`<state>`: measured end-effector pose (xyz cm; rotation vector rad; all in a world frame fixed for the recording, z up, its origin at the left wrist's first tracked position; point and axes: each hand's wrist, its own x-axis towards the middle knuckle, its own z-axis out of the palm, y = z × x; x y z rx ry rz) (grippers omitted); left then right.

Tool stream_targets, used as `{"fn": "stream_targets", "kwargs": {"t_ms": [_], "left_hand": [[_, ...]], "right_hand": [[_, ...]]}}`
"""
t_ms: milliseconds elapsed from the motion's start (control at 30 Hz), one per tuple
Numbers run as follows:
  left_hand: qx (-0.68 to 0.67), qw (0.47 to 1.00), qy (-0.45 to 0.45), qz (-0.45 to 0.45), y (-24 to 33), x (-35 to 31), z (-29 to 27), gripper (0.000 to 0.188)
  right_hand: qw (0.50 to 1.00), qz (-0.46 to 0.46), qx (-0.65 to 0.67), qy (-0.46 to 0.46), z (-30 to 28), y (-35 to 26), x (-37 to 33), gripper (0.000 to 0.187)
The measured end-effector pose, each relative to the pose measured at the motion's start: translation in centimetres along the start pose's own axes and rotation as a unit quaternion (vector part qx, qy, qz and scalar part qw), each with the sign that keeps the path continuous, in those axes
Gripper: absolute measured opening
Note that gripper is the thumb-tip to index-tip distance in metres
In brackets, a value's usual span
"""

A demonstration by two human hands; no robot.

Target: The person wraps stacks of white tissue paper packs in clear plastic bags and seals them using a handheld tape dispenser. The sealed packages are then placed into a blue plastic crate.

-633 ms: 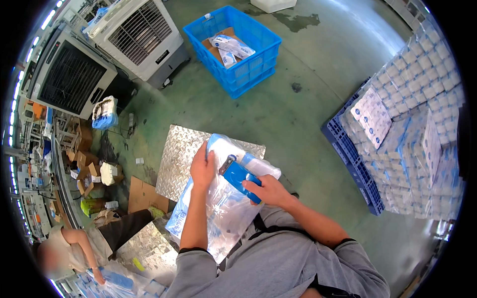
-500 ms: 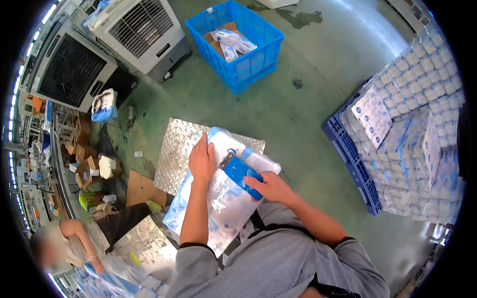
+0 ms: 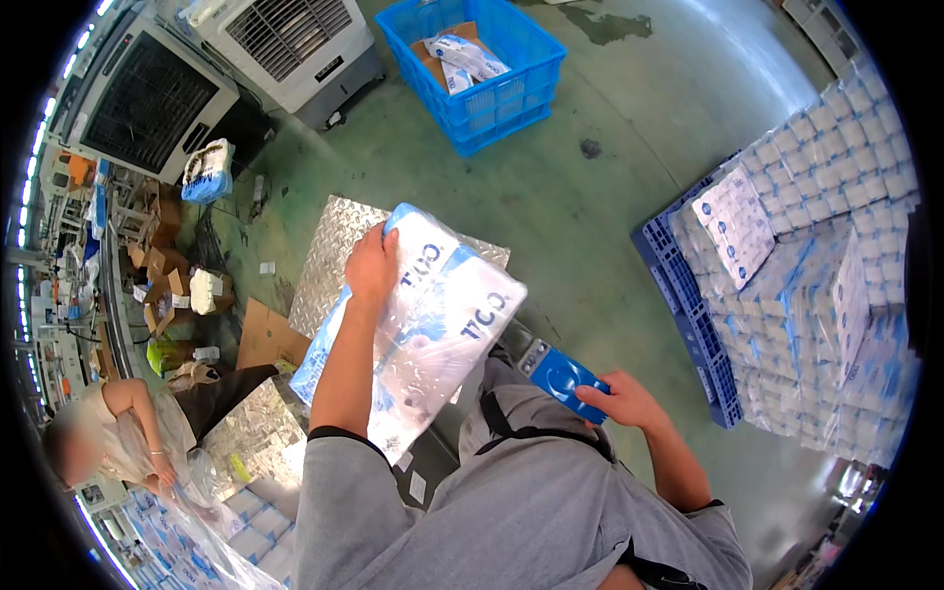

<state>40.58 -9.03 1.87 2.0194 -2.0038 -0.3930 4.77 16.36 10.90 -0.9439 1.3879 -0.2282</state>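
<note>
My left hand (image 3: pixel 372 267) grips the upper left edge of a large white-and-blue plastic-wrapped pack (image 3: pixel 433 329). Clear shiny film covers the pack, which is tilted in front of my body above a patterned metal plate. In my right hand (image 3: pixel 619 401) is a flat blue handheld tool (image 3: pixel 565 379) with a metal head, pinched at its lower right end. That tool is to the right of the pack, apart from it, beside my waist. My right thumb lies across its blue face.
A blue crate (image 3: pixel 472 93) holding packs stands ahead. On the right, wrapped packs (image 3: pixel 806 295) are piled on a blue pallet (image 3: pixel 678 285). Air coolers (image 3: pixel 285 49) stand at far left. Nearby on the left, another person (image 3: pixel 128 423) handles plastic film over packs (image 3: pixel 256 521).
My right hand has drawn the blue tool off the pack, toward the right and down. The pack has turned slightly to show its printed face; my left hand still grips it, a little further left.
</note>
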Motion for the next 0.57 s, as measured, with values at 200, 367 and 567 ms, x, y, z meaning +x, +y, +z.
{"fn": "stream_targets", "kwargs": {"t_ms": [200, 367, 567], "left_hand": [[0.149, 0.981, 0.121, 0.034, 0.7, -0.8, 1.2, 0.041], [0.006, 0.975, 0.077, 0.207, 8.7, -10.3, 2.0, 0.083], [0.113, 0.978, 0.065, 0.164, 11.0, -18.2, 5.0, 0.101]], "right_hand": [[0.998, -0.033, -0.051, 0.020, -0.1, 4.4, 1.9, 0.059], [0.992, -0.038, -0.115, 0.029, 0.9, 3.3, 6.0, 0.058], [0.946, -0.060, -0.316, 0.043, 1.0, -0.1, 7.5, 0.052]]}}
